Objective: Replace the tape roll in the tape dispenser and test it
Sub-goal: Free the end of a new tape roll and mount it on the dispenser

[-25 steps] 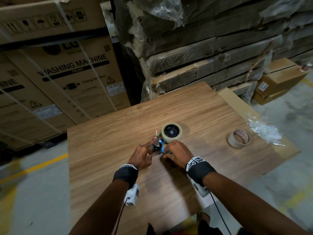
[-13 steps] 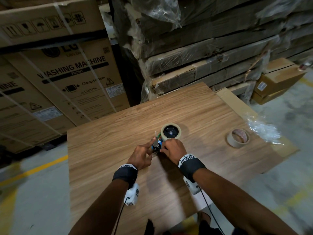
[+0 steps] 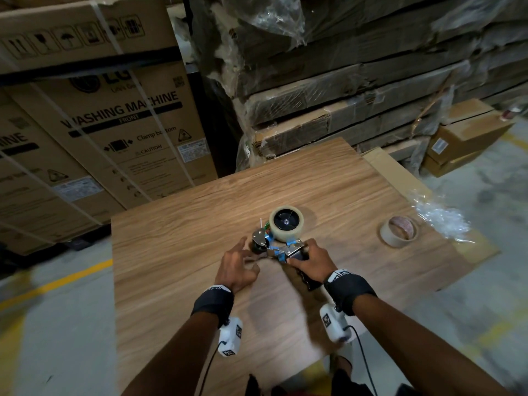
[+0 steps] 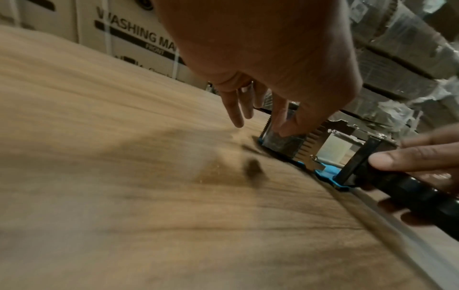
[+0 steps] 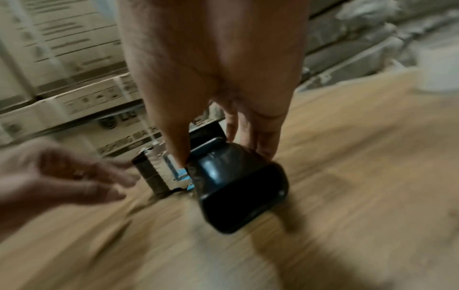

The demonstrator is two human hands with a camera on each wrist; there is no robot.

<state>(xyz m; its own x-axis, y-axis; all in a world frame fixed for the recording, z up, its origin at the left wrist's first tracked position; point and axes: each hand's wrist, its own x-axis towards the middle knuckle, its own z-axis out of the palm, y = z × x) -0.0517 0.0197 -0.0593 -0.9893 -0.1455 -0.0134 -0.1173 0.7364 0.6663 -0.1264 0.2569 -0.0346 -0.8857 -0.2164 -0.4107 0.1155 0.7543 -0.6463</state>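
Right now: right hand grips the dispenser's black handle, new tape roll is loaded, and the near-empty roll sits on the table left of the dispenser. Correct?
One error: the near-empty cardboard-cored tape roll lies right of the blue-and-metal tape dispenser, not left, as the head view shows. The right hand does grip its black handle, and the pale new tape roll is loaded.

glossy black plastic handle, shiny metal dispenser frame, matt wood-grain table, cardboard boxes

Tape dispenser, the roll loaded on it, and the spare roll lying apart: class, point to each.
tape dispenser (image 3: 291, 250): head view, on its metal frame.
loaded roll (image 3: 285, 234): head view, on its pale outer side.
spare roll (image 3: 386, 235): head view, on its outer rim.
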